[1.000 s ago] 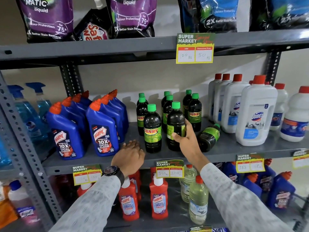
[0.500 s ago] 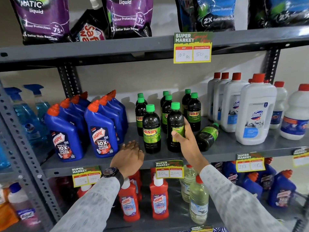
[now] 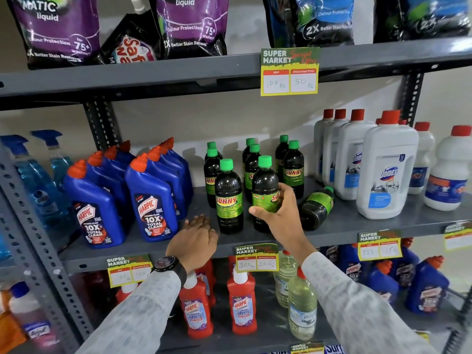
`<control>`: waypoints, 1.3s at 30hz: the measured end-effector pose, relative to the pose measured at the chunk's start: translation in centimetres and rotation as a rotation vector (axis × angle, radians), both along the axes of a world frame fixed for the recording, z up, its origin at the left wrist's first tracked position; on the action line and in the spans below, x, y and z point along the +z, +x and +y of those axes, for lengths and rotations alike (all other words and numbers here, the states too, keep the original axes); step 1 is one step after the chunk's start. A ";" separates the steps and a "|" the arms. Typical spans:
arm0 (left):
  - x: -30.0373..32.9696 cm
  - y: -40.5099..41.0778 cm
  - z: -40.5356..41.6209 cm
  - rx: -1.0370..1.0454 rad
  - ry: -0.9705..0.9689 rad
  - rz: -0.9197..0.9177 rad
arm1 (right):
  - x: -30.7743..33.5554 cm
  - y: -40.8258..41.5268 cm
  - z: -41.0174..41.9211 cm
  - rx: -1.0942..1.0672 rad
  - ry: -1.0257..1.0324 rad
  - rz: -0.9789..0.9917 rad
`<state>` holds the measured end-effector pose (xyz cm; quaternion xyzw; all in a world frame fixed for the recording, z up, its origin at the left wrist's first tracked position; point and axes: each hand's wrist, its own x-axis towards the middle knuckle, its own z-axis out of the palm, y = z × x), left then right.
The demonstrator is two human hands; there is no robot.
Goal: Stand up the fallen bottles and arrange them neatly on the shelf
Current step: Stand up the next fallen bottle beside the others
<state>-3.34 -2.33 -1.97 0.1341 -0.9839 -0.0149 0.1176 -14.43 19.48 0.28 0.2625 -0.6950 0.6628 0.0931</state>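
Several dark Sunny bottles with green caps stand on the grey middle shelf (image 3: 383, 226). My right hand (image 3: 283, 215) is wrapped around the front right upright Sunny bottle (image 3: 264, 185), whose label is turned to the right. Just left of it stands another upright Sunny bottle (image 3: 228, 198) with its label facing me. One fallen Sunny bottle (image 3: 316, 208) lies on its side to the right of my right hand, cap pointing back right. My left hand (image 3: 195, 241) rests flat on the shelf's front edge, holding nothing.
Blue Harpic bottles (image 3: 152, 200) stand in rows to the left, white Domex bottles (image 3: 385, 169) to the right. Detergent pouches (image 3: 58, 29) fill the upper shelf. Red Harpic bottles (image 3: 241, 305) and clear bottles stand on the lower shelf. Price tags (image 3: 256, 258) hang on the shelf edges.
My right hand has closed more around the front right Sunny bottle and the bottle has turned, its label now facing right. The left hand has stayed put.
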 end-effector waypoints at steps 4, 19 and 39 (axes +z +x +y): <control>0.0 0.0 0.0 0.005 -0.030 -0.011 | -0.5 -0.1 0.3 0.094 -0.056 -0.012; 0.0 0.1 0.3 0.004 -0.036 0.028 | -1.2 -0.2 -0.9 -0.183 -0.018 0.145; -0.5 -0.2 -0.4 -0.002 -0.026 -0.015 | 0.6 2.1 1.1 -0.330 0.085 0.291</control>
